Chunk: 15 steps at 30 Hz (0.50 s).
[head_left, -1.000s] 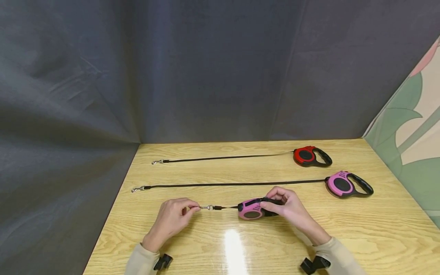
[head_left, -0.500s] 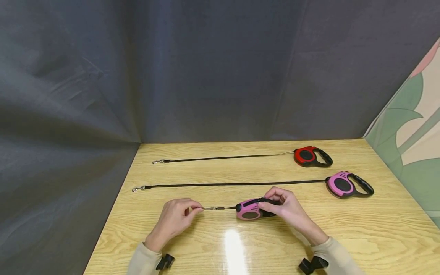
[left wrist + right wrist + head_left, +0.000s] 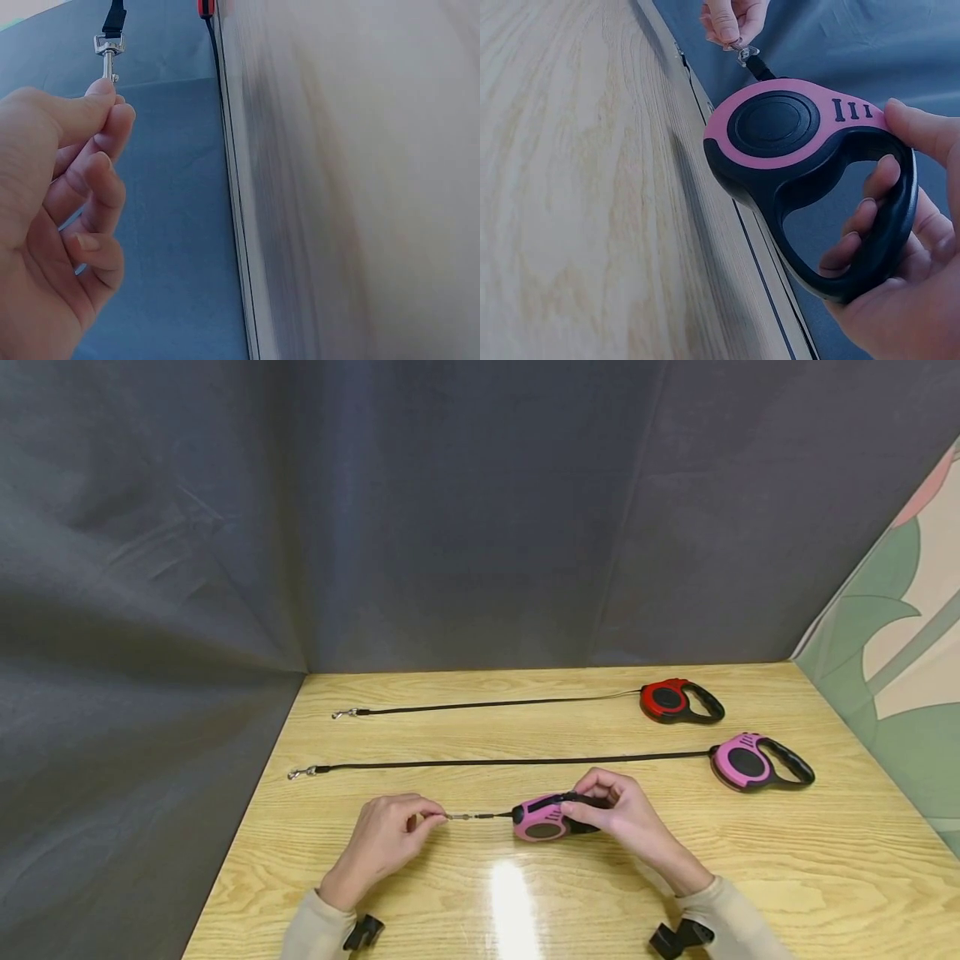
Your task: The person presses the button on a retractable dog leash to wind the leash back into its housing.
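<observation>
My right hand grips the black handle of a pink retractable dog leash; in the right wrist view its fingers curl through the handle loop, thumb along the top. To the left, my left hand pinches the metal snap hook between thumb and forefinger. A short black strap joins hook and casing. Seen from the left wrist, the hook points down into the pinch, its end covered by the fingertips, while the other fingers curl loosely.
Farther back, a second pink leash lies with its strap stretched left to a hook. Behind it, a red leash lies likewise, its hook at left. Dark cloth walls the wooden table.
The left hand has moved slightly right with the hook, and the right hand slightly left with the leash. Both keep their hold.
</observation>
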### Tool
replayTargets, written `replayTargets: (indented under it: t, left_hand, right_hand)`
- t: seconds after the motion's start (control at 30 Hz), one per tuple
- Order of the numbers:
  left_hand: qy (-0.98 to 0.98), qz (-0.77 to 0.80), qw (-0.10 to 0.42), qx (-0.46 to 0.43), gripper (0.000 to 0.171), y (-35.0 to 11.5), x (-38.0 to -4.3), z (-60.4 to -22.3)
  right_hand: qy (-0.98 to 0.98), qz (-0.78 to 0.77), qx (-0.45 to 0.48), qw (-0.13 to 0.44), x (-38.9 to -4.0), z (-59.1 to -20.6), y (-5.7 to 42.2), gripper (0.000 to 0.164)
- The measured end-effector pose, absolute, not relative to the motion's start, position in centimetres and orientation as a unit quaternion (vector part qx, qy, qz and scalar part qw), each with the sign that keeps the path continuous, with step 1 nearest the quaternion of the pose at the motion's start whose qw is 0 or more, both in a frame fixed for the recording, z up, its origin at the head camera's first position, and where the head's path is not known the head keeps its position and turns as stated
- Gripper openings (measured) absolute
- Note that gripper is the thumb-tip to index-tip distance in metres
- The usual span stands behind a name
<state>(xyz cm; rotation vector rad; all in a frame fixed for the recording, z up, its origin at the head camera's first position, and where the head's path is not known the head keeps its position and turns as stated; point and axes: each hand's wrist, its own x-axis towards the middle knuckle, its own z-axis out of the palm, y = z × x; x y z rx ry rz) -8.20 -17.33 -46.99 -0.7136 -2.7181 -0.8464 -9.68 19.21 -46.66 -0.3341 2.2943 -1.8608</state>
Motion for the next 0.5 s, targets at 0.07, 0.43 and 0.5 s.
replayTargets:
  t: [0.07,0.43,0.5]
  left_hand:
    - [-0.921,-0.288,0.102,-0.243,0.008,-17.27,-8.19,-47.01]
    - [-0.917,-0.298,0.098,-0.248,0.007,-17.12,-8.22,-47.11]
    - [-0.917,-0.297,0.098,-0.247,0.007,-17.07,-8.21,-47.08]
  right_hand:
    - [0.769,-0.623,-0.115,0.083,-9.68,-46.64,19.13,0.02]
    - [0.77,-0.622,-0.11,0.087,-9.67,-46.72,19.0,0.02]
    - [0.77,-0.623,-0.11,0.087,-9.67,-46.71,18.98,0.02]
